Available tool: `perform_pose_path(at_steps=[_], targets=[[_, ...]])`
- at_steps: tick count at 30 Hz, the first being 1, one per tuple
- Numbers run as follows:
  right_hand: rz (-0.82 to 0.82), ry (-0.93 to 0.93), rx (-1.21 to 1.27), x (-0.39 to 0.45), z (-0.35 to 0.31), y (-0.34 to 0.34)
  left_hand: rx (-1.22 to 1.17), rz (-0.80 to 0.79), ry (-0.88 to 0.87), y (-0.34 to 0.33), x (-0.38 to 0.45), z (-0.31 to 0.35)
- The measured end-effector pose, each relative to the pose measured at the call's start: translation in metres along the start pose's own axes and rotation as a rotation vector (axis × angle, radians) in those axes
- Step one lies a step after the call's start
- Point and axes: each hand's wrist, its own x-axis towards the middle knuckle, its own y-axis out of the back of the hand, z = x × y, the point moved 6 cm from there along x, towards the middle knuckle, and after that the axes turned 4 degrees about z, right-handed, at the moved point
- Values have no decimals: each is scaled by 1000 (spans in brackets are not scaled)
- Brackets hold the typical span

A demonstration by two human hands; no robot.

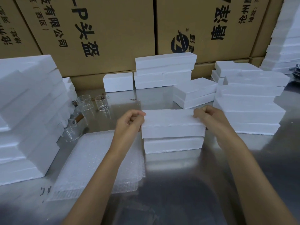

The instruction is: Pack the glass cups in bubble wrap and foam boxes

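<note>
Cups, glass, not yet packed: four or so stand bare on the steel table [170, 184] at left-centre, well apart from the box in hand. Largest things first: cartons [113, 30] wall off the back; foam stacks rise at left [29, 111] and right [250, 108], with more foam boxes behind centre [164, 70]. Bubble wrap [97, 163] lies flat in a pile, near front left, its far edge just beside the nearest cup [71, 129], which has a wooden handle. Two more cups [101, 103] sit further back. Centre: a foam box [172, 137], its lid [172, 122] raised slightly off the base, a gap showing along the front. Left hand [131, 121] pinches the lid's left end, fingers curled; right hand [207, 115] pinches the right end likewise. Cannot tell whether the box holds anything; inside is hidden. Judgement: lid being lifted or seated, early in this box's cycle. Risks: foam edge is ragged and could crumble or snap under a pinch at the ends alone. Lid tilted unevenly may jam on the base. Left forearm crosses over the wrap, near the cups; a wide swing could knock the handled one over on the slick steel. Crumbs of foam dot the table.
</note>
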Motion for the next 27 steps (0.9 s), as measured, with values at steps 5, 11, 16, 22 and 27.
perform_pose_path(at_steps=[5,11,16,22,27], targets=[[-57,7,3,-3,-1,1,13,-46,-1,-2,0,-3],[-64,-34,-20,-5,1,-2,30,-108,59,-9,-2,-10],[-15,-40,-20,-5,2,-2,60,-72,37,-11,-2,-11],[187,103,-123,-3,-8,6,44,-75,61,-13,-6,-13],[511,441,-579,-20,-27,10,52,-89,71,-34,-17,-12]])
